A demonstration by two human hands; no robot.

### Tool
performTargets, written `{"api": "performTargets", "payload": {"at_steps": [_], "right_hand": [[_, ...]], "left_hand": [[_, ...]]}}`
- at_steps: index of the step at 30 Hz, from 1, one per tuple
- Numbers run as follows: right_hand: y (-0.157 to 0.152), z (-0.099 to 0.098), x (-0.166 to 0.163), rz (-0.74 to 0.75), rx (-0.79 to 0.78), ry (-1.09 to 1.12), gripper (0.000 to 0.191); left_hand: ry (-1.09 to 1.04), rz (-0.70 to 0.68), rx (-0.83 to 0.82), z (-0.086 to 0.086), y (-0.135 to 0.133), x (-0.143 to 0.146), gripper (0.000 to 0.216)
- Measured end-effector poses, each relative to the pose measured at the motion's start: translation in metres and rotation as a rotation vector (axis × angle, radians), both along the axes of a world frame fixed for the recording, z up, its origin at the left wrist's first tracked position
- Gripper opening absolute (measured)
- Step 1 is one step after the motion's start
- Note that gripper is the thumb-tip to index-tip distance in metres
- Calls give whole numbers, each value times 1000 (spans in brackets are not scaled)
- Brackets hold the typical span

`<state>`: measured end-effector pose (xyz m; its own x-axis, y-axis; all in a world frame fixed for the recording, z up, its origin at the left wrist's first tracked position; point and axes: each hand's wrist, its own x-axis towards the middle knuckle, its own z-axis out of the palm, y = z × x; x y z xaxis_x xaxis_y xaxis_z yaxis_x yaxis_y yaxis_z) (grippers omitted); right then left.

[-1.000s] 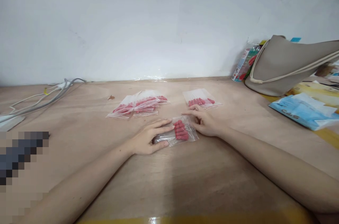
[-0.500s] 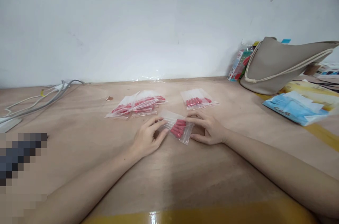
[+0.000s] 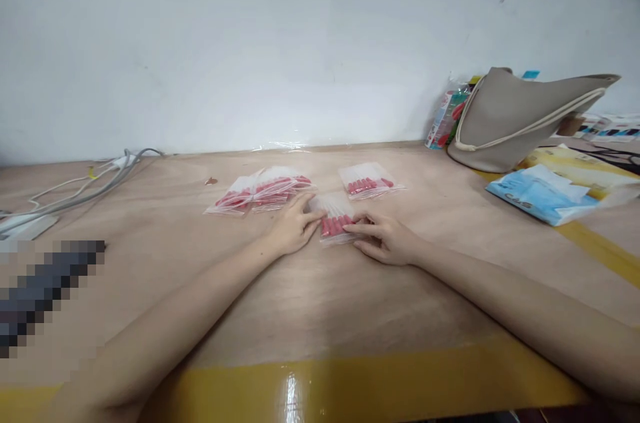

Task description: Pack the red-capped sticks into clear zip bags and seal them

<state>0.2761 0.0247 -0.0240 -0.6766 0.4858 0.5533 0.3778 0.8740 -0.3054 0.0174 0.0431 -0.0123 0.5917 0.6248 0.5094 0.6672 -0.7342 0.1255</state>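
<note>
Lying between my hands is a small clear zip bag [image 3: 336,224] with several red, sleeve-like pieces side by side in its lower part. My left hand [image 3: 296,226] is closed on the bag's left edge, thumb and fingers at its side. From the right, my right hand [image 3: 387,238] grips the bag's right edge, its fingers over the red pieces and its thumb by the lower corner. Farther back, a pile of similar zip bags [image 3: 260,191] lies to the left. Another single zip bag of red pieces [image 3: 371,182] rests behind my right hand.
At the right, a grey drawstring bag [image 3: 520,113] leans near a printed plastic package [image 3: 445,120]. A blue tissue pack [image 3: 540,196] sits before it. Cables [image 3: 107,180] run along the left. Yellow tape [image 3: 350,383] covers the table's front edge.
The zip bag between my hands has turned from slanted to nearly straight, its red pieces now toward me. My right fingers have moved over the pieces. The view has shifted slightly.
</note>
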Motion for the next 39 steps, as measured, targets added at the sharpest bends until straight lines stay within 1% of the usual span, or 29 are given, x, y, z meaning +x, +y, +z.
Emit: {"api": "performTargets", "payload": {"at_steps": [3,6,8,10,13,17,19,24,27,34,39], "right_hand": [[11,-2,-10,-48,34,22,31],[25,-3,-22,-56,100,63,28],[33,-3,-29,-56,115,86,27],[38,-3,-31,-59,104,97,27],[39,-4,-27,-65,102,117,27],[37,-6,-18,-61,178,97,20],[36,-6,-16,-94,224,53,21],[31,-2,-16,-231,309,-91,28],[30,2,-16,-264,378,-127,30],[34,10,-15,-259,501,-245,36],[36,10,-16,-260,550,-275,37]], "left_hand": [[-151,43,27,-2,5,3,23],[-215,-6,16,0,-5,4,24],[-191,-62,-5,1,-12,2,29],[-167,-77,-28,2,-15,1,34],[-164,-39,-29,0,-12,-3,27],[-139,-34,41,-4,-5,-8,20],[-138,-32,68,-6,-3,-9,20],[-115,-18,138,-9,1,-11,22],[-65,-8,176,-9,6,-12,24],[139,-8,241,1,3,-11,27],[191,11,289,5,0,-10,29]]}}
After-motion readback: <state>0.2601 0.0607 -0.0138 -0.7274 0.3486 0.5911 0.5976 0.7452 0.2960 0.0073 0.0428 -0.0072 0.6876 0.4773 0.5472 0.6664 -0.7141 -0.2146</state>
